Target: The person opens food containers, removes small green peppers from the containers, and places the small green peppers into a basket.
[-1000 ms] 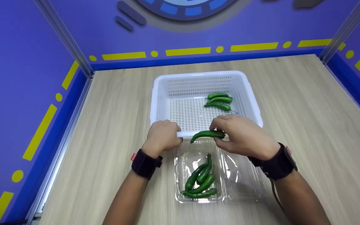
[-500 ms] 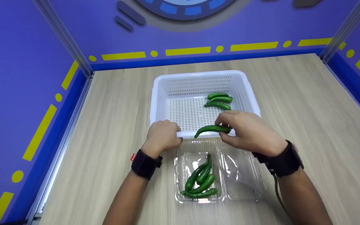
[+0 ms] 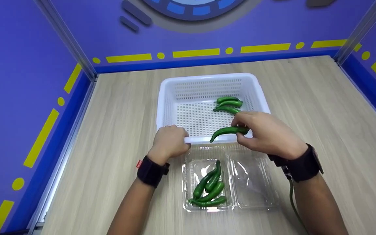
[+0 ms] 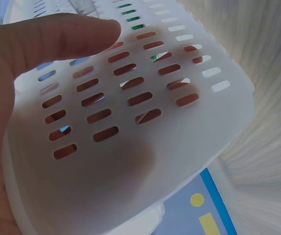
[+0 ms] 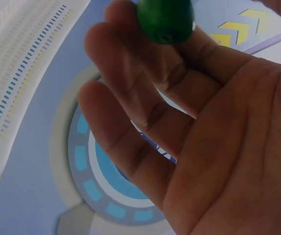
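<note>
Green, curved pepper (image 3: 227, 130), pinched at one end by the right hand (image 3: 268, 133), over the near rim (image 3: 201, 140) of a white, perforated plastic basket (image 3: 207, 78); the left hand (image 3: 171, 142) grips that rim. Three green peppers (image 3: 230, 103) lie inside the basket, several dark-green peppers (image 3: 213, 195) in an open, clear plastic container (image 3: 253, 182) on the pale wood-grain table (image 3: 119, 107).

Basket (image 3: 207, 77) on a table (image 3: 122, 130), three peppers (image 3: 230, 103) inside at its right; before it, a container (image 3: 194, 171) with more peppers (image 3: 214, 192) (its lid (image 3: 250, 186) lies to the right).
</note>
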Demonstrator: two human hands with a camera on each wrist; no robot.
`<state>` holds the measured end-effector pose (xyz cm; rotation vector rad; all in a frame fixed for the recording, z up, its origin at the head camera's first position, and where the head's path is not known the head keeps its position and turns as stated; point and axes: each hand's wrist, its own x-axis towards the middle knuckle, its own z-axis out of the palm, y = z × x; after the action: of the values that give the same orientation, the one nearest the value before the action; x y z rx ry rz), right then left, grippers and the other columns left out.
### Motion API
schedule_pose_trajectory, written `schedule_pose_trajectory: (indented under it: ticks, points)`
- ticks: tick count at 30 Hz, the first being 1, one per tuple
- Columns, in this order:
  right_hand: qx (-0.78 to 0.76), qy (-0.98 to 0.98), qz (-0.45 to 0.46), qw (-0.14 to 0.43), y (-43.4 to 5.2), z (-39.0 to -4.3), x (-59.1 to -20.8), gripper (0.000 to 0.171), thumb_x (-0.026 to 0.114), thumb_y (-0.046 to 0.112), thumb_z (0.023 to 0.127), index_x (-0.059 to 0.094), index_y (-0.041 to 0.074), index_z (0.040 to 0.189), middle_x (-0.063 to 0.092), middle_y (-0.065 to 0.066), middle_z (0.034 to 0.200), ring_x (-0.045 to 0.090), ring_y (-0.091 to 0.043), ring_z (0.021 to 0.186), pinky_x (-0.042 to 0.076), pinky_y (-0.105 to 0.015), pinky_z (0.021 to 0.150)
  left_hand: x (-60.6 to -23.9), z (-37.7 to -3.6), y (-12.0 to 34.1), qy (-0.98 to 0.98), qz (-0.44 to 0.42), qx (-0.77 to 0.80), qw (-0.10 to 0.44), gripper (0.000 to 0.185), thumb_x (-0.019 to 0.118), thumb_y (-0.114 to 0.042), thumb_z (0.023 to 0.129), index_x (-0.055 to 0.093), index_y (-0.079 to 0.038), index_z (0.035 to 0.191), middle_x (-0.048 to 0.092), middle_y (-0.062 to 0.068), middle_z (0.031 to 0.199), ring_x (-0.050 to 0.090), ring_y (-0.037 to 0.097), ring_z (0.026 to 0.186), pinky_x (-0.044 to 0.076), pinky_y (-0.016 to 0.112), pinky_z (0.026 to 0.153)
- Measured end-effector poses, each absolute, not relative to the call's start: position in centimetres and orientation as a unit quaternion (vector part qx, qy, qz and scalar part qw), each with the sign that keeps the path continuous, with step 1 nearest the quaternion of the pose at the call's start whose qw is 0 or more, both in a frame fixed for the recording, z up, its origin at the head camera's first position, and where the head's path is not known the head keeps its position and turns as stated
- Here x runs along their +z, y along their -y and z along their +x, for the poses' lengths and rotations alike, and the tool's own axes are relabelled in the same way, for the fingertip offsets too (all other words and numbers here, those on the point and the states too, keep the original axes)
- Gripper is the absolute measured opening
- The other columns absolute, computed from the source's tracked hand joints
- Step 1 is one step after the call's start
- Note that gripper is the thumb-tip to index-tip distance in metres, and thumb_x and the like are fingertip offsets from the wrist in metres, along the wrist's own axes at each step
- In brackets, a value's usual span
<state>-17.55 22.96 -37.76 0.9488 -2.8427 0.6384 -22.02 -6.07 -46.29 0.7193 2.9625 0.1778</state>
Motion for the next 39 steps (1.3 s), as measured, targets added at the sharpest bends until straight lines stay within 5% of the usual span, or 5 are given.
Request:
schedule_pose_trajectory:
  ticks: [26,39]
  points:
    - [0.225,0.925,0.299,0.065,-23.6,-18.4,-37.9,0.017,0.068,0.019,0.089,0.067,0.015,0.105,0.068,0.005,0.093,0.064,-0.01,0.083,0.053,-0.034,0.075,-46.2,-21.9,6.2,-0.97,0.233,0.062,0.039,0.024,0.069,-0.029,0.08,0.06,-0.021,0.059,0.053,-0.005,0.06,0.053,0.019,0.059,0.041,0.038,0.052]
    - [0.238,0.921,0.291,0.104,-24.2,-18.8,-37.8,0.014,0.068,0.016,0.09,0.067,0.014,0.104,0.067,0.005,0.09,0.061,-0.01,0.08,0.05,-0.034,0.072,-46.2,-21.9,6.1,-0.969,0.234,0.064,0.039,0.032,0.068,-0.027,0.078,0.047,-0.023,0.054,0.042,-0.008,0.055,0.047,0.016,0.055,0.037,0.034,0.049]
